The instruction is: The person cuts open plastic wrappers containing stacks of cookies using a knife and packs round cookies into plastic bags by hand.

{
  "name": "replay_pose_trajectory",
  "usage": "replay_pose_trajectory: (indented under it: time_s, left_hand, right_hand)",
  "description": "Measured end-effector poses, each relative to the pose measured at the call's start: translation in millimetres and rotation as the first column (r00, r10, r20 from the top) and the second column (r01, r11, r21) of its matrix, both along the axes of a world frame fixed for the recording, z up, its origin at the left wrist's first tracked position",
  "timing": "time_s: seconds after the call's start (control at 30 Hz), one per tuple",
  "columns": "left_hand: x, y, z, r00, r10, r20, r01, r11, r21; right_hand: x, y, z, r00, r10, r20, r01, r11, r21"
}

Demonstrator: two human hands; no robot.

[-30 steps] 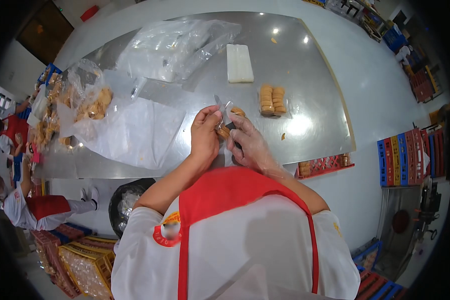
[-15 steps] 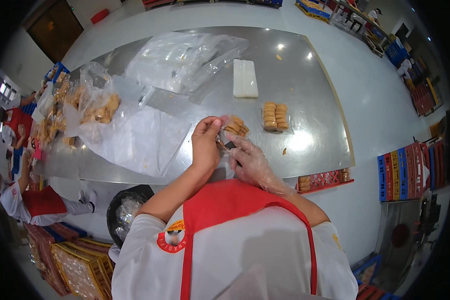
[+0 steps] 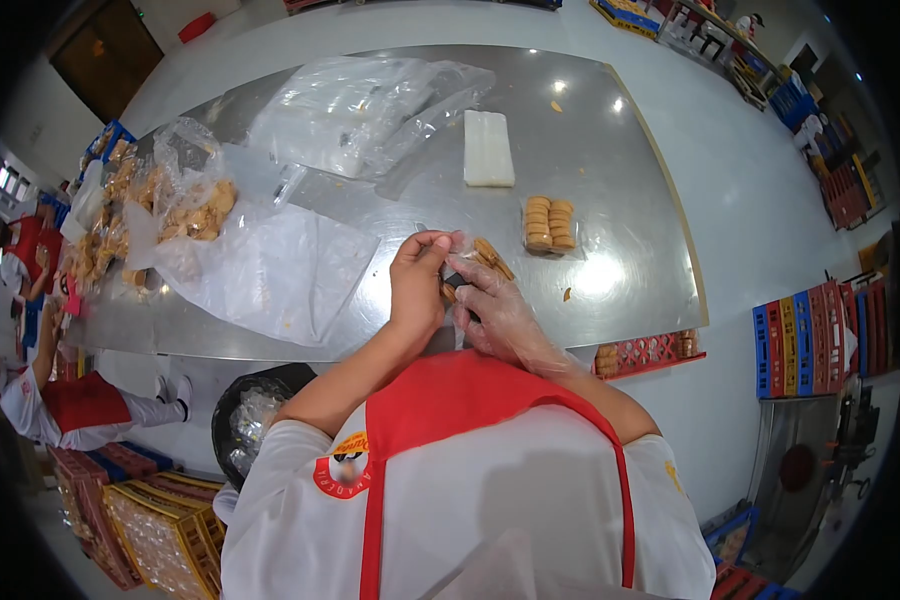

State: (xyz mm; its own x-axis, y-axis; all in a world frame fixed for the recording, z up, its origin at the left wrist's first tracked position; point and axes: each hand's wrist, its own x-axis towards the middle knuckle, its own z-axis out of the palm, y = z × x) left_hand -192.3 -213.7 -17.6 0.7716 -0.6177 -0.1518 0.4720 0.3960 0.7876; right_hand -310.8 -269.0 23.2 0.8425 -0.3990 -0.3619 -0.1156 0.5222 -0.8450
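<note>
Evidently, in the head view, both hands were busy with one clear-wrapped cookie pack [image 3: 492, 257], which lay between them over the near edge of the metal table [image 3: 610, 150]. The left hand [image 3: 420, 275], bare, had its thumb and forefinger pinched narrow at the pack's end, probably to steady the wrap. The right hand [image 3: 495, 310], in a clear glove, had its fingers curled round one dark object [image 3: 457, 281], mostly hidden, so its kind could not be told; the glove perhaps kept skin off the food.

Just beyond the right hand stood one finished-looking pack [image 3: 549, 224] of two rows, the cookies too small to count surely; it seemed set aside within reach. Farther off lay one white block [image 3: 488, 149] and one heap of clear plastic [image 3: 340, 110]. To the left were one translucent sheet [image 3: 300, 270] and one bag of brown pieces [image 3: 200, 212], uncountable.
</note>
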Motion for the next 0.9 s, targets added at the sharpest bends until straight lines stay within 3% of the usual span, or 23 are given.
replay_pose_trajectory:
  time_s: [0.1,0.3,0.43,0.53,0.63,0.73,0.83,0.9]
  left_hand:
    - [15.5,-1.9,0.1,0.999,0.037,-0.031,-0.038,0.998,-0.044]
    - [6.1,-0.7,0.7,0.999,0.017,-0.027,-0.018,0.999,-0.036]
    - [18.4,-1.8,-3.4,0.998,0.053,-0.026,-0.054,0.998,-0.044]
    - [12.4,0.3,-1.2,0.999,0.049,-0.023,-0.05,0.998,-0.031]
    - [9.0,-1.3,-7.0,1.0,0.03,0.003,-0.03,0.999,0.011]
    - [21.2,4.0,4.2,0.997,0.016,-0.073,-0.018,0.999,-0.033]
    - [46.1,15.2,3.2,0.999,0.038,-0.017,-0.039,0.996,-0.086]
    - [58.1,30.2,8.3,0.997,0.073,0.034,-0.071,0.996,-0.061]
  right_hand:
    - [-9.4,-1.0,4.0,0.994,0.107,-0.002,-0.107,0.994,0.004]
    - [3.4,1.0,-17.2,0.999,0.045,0.005,-0.044,0.998,-0.05]
    - [-5.1,7.8,-9.7,0.995,0.093,-0.036,-0.094,0.995,-0.014]
    - [1.7,8.3,-11.7,0.997,0.063,-0.04,-0.067,0.992,-0.109]
    - [13.5,3.0,-30.9,1.0,0.025,0.009,-0.026,0.999,0.039]
    - [8.3,0.8,-17.0,0.997,0.058,-0.054,-0.061,0.997,-0.052]
    - [-3.6,-2.0,-2.1,0.997,0.016,-0.074,-0.051,0.863,-0.502]
    - [-12.2,-11.6,-29.7,0.992,-0.121,-0.033,0.063,0.709,-0.702]
